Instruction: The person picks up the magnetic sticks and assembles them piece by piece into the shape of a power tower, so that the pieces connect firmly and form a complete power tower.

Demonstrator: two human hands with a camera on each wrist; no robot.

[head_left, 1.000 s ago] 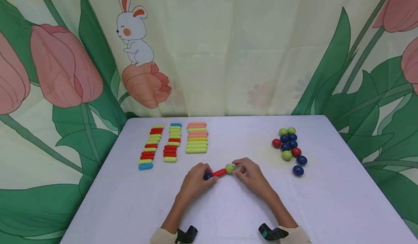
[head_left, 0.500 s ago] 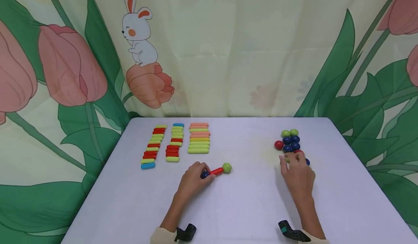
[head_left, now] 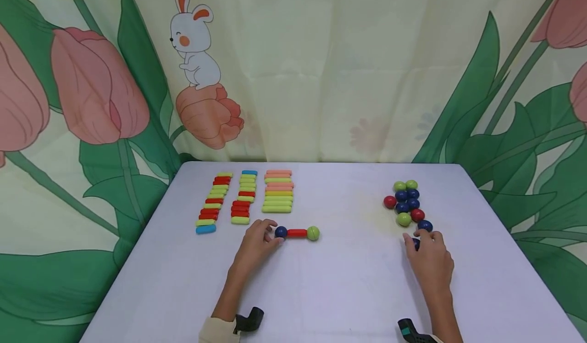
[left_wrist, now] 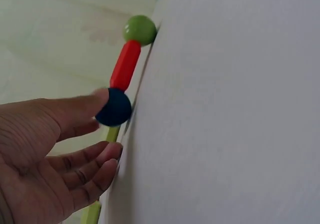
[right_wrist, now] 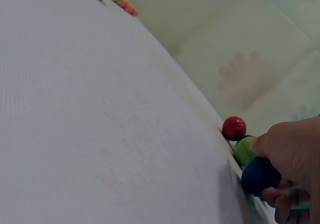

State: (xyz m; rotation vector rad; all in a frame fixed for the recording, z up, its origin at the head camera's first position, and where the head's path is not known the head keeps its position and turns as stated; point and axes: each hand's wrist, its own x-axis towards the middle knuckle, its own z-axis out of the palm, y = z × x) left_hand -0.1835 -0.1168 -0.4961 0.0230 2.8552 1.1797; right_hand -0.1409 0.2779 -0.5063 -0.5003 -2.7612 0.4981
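A red rod (head_left: pixel 297 233) lies in the middle of the table, joining a blue ball (head_left: pixel 281 232) on its left to a green ball (head_left: pixel 313 233) on its right. My left hand (head_left: pixel 255 245) pinches that blue ball at its left side; in the left wrist view the thumb (left_wrist: pixel 92 107) lies against it and the other fingers are loosely bent. At the right, my right hand (head_left: pixel 431 261) grips another blue ball (right_wrist: pixel 260 176) between thumb and fingers, partly hidden by them. A green ball (right_wrist: pixel 244 151) and a red ball (right_wrist: pixel 234 128) sit just beyond it.
Three columns of short coloured rods stand at the back left, with red, green and blue pieces (head_left: pixel 211 205) and pink, yellow and green ones (head_left: pixel 277 199). Several red, green and blue balls (head_left: pixel 401 207) cluster at the back right. A printed curtain (head_left: pixel 321 78) hangs behind the table.
My right hand has left the green ball, gone to the ball cluster, then drawn nearer onto the closest blue ball. The joined piece has turned level and shifted slightly left with my left hand.
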